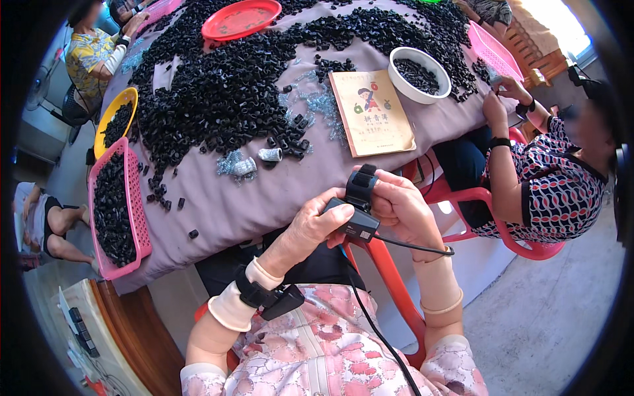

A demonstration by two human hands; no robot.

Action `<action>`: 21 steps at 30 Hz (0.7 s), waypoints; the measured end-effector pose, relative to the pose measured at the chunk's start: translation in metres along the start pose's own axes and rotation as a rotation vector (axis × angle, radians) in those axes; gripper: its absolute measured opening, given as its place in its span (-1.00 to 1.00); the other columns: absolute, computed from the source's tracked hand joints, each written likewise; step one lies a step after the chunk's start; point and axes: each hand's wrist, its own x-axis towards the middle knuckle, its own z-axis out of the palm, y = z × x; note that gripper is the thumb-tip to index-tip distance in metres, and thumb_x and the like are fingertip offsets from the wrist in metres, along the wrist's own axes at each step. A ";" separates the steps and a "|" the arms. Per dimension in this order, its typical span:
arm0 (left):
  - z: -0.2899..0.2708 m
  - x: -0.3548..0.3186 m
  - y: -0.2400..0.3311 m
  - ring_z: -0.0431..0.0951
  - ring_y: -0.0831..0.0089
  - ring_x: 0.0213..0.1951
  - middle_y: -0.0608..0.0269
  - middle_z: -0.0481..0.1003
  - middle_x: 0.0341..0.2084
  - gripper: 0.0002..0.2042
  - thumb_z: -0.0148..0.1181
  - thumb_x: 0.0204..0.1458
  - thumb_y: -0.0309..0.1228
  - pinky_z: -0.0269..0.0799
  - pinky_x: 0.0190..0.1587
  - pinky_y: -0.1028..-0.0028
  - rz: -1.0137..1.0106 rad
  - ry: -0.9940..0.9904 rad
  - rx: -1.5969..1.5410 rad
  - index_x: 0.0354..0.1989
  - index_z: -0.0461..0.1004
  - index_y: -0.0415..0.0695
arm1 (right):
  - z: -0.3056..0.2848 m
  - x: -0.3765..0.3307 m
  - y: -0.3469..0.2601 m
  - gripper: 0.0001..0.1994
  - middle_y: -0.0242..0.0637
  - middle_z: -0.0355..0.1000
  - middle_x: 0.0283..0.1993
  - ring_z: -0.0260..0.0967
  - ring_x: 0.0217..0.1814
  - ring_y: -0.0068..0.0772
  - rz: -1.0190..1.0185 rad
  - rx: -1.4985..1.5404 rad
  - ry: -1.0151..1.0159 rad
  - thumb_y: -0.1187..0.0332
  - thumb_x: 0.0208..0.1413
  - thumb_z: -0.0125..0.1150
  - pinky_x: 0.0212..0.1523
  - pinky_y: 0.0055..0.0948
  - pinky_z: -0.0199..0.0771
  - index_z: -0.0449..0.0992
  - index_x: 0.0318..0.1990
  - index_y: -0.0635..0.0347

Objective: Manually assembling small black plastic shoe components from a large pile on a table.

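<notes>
Mauve cloth (224,211) covers a long table in a room with a pale floor, and 2 hands meet just off its near edge. Closed around a small black box (355,224), the left hand (307,221) lays its thumb across the upper face. The right hand (399,201) is curled, its thumb and bent fingers gripping the black strap (361,183) that rises from the box. Dark cable leaves the box and passes below the right hand. Cream sleeves cover both wrists; a second black box (284,302) is banded to the left one.

Just beyond the hands lie 2 silvery cylinders (270,154), near some clear bluish bits (310,99). To their right, a tan notebook (375,129) lies flat by the table edge, next to a white bowl (430,99) of small black pieces. Loose black pieces (218,99) spread thickly across the cloth. More fill a pink basket (141,228) and a yellow tray (101,142) at the left edge. Farther off sits a red plate (241,20). On the right, a co-worker in a patterned top (555,178) sits on a red chair (538,249)
</notes>
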 end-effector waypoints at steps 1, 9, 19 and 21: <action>0.001 0.000 0.000 0.30 0.73 -0.61 0.43 0.39 -0.59 -0.66 0.05 0.08 -0.20 0.20 -0.57 0.70 -0.010 0.000 -0.034 -0.10 0.37 -0.19 | -0.001 0.000 0.001 -0.76 -0.51 0.24 -0.59 0.01 -0.68 -0.78 -0.031 0.041 0.008 0.45 0.23 -0.13 -0.71 -0.73 -0.05 0.38 -0.01 0.29; -0.009 0.001 0.000 0.30 0.75 -0.57 0.42 0.41 -0.54 -0.68 0.08 0.05 -0.19 0.20 -0.55 0.70 -0.039 -0.058 0.126 -0.22 0.42 -0.23 | 0.005 0.005 0.011 -0.67 -0.08 0.36 0.04 0.40 -0.08 -0.45 -0.073 0.246 0.021 0.60 0.16 -0.16 -0.07 -0.49 0.46 0.31 0.08 0.42; -0.006 -0.005 0.038 0.31 0.76 -0.56 0.50 0.40 -0.61 -0.76 0.14 0.03 -0.29 0.22 -0.52 0.71 0.016 -0.052 0.317 -0.28 0.48 -0.24 | 0.025 0.017 0.033 -0.46 -0.23 -0.17 0.43 0.07 0.35 -0.30 -0.570 -0.198 -0.060 0.43 0.19 -0.02 0.26 -0.40 0.16 0.05 0.32 0.20; -0.010 -0.008 0.038 0.31 0.76 -0.57 0.50 0.39 -0.62 -0.76 0.14 0.03 -0.28 0.22 -0.52 0.70 -0.003 -0.049 0.376 -0.30 0.49 -0.23 | 0.025 0.016 0.025 -0.30 -0.24 -0.23 0.44 0.10 0.31 -0.20 -0.344 -0.194 -0.157 0.38 0.21 0.00 0.23 -0.35 0.20 -0.28 0.39 0.06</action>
